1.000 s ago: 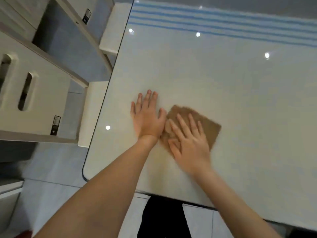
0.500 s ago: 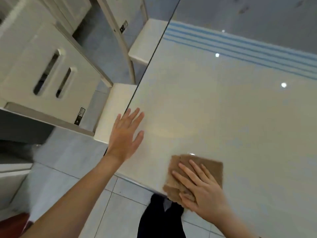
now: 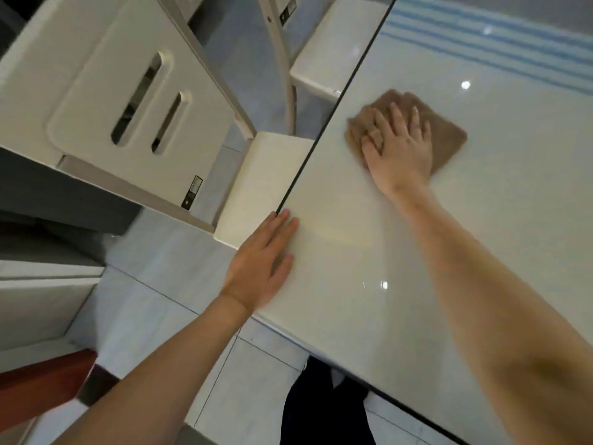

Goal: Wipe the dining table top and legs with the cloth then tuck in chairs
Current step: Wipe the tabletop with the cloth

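Our right grip [image 3: 401, 146], flat and wide, has pushed the brown square cloth [image 3: 449, 141] to one o'clock on the glossy white bench [image 3: 529, 203]; top-wiping continues.

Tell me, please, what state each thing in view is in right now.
Table: glossy, reflecting lights.
Cloth: lying flat on the table.
Right hand: open, fingers spread, pressing the cloth.
Left hand: open, flat at the table's edge.
Near chair: seat showing beside the table's edge.
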Demonstrator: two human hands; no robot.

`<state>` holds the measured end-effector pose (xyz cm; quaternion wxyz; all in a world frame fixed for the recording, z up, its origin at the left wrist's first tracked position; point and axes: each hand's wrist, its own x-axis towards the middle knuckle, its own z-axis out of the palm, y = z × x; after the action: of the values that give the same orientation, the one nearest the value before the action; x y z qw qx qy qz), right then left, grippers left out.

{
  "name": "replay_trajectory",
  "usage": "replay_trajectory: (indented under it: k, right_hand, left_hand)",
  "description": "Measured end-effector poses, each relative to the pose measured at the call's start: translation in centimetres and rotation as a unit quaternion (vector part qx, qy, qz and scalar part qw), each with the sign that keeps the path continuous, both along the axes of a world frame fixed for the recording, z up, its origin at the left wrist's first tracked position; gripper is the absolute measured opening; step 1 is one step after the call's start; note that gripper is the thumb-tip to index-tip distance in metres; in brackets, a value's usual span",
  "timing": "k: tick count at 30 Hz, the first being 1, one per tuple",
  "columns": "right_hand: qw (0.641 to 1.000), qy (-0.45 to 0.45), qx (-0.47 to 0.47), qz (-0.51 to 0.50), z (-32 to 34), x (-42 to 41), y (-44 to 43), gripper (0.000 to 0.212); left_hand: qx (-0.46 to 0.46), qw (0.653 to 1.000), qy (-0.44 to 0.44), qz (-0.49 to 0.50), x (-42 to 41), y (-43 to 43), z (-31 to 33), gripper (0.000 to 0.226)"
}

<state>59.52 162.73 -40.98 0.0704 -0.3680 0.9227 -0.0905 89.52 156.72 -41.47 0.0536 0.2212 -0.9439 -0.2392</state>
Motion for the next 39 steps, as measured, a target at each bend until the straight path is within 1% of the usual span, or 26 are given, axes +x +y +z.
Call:
replay_trajectory:
  k: [2,6,9,11,12,14,15,17,18,20,25,31,32,33,34,36,37,38,39]
  right_hand:
    - [0.997,0.012,-0.018,0.072,0.2,6.1,2.1,0.056]
    - [0.987,0.001,-0.017,0.162,0.6,15.9,10.5,0.056]
    - [0.971,0.012,0.003,0.237,0.8,18.6,16.6,0.059]
    - [0.961,0.013,0.006,0.275,0.9,18.3,20.0,0.059]
    - [0.96,0.01,0.004,0.278,1.0,17.8,21.3,0.059]
    - [0.973,0.006,0.0,0.232,1.1,16.9,23.2,0.059]
    - [0.984,0.004,-0.002,0.178,1.2,16.7,23.7,0.058]
    - [0.999,0.002,-0.019,0.029,1.1,17.1,23.9,0.055]
    - [0.998,0.005,-0.035,-0.042,1.1,17.7,23.6,0.053]
    - [0.988,0.016,-0.066,-0.135,0.8,19.0,22.9,0.05]
    - [0.96,0.008,-0.122,-0.253,0.5,22.7,20.6,0.047]
    - [0.931,-0.009,-0.166,-0.326,0.5,26.7,17.7,0.047]
    - [0.923,-0.027,-0.185,-0.336,0.7,27.5,17.0,0.047]
    - [0.909,-0.058,-0.218,-0.35,1.1,28.4,16.3,0.045]
    - [0.883,-0.093,-0.263,-0.377,2.0,29.5,15.4,0.04]
    - [0.8,-0.158,-0.365,-0.449,4.0,31.3,14.1,0.029]
    - [0.757,-0.178,-0.404,-0.482,5.4,32.0,13.6,0.029]
    - [0.721,-0.188,-0.426,-0.512,7.0,32.6,13.3,0.03]
    - [0.685,-0.199,-0.45,-0.538,8.4,33.0,13.2,0.027]
  left_hand:
    - [0.007,1.0,0.007,0.005,-0.1,0.1,0.2,0.05]
    - [0.014,1.0,0.013,0.012,-0.3,0.3,0.3,0.049]
    - [0.011,1.0,-0.005,0.005,-0.3,0.2,0.3,0.051]
    - [0.015,1.0,-0.015,0.005,-0.3,0.2,0.4,0.052]
    - [0.016,1.0,-0.019,0.007,-0.3,0.2,0.5,0.053]
    - [0.012,1.0,-0.024,0.013,-0.5,0.3,0.6,0.053]
    - [0.011,1.0,-0.023,0.015,-0.5,0.3,0.7,0.053]
    - [0.011,1.0,-0.019,0.011,-0.5,0.3,0.8,0.053]
    - [0.011,1.0,-0.019,0.007,-0.4,0.2,0.7,0.052]
    - [0.013,1.0,-0.022,0.004,-0.4,0.0,0.6,0.052]
    - [0.042,0.999,-0.017,0.0,-0.4,0.1,0.8,0.054]
    - [0.042,0.999,-0.026,-0.009,0.0,0.3,1.2,0.053]
    - [0.045,0.999,-0.029,-0.011,0.0,0.4,1.2,0.052]
    - [0.053,0.998,-0.032,-0.015,0.0,0.4,1.4,0.052]
    - [0.06,0.997,-0.037,-0.022,0.1,0.3,1.6,0.052]
    - [0.061,0.995,-0.055,-0.047,0.4,-0.2,2.1,0.053]
    - [0.058,0.994,-0.067,-0.067,0.6,-0.6,2.6,0.054]
    - [0.06,0.992,-0.076,-0.086,0.9,-1.0,3.3,0.054]
    - [0.072,0.989,-0.083,-0.099,1.4,-1.4,4.2,0.052]
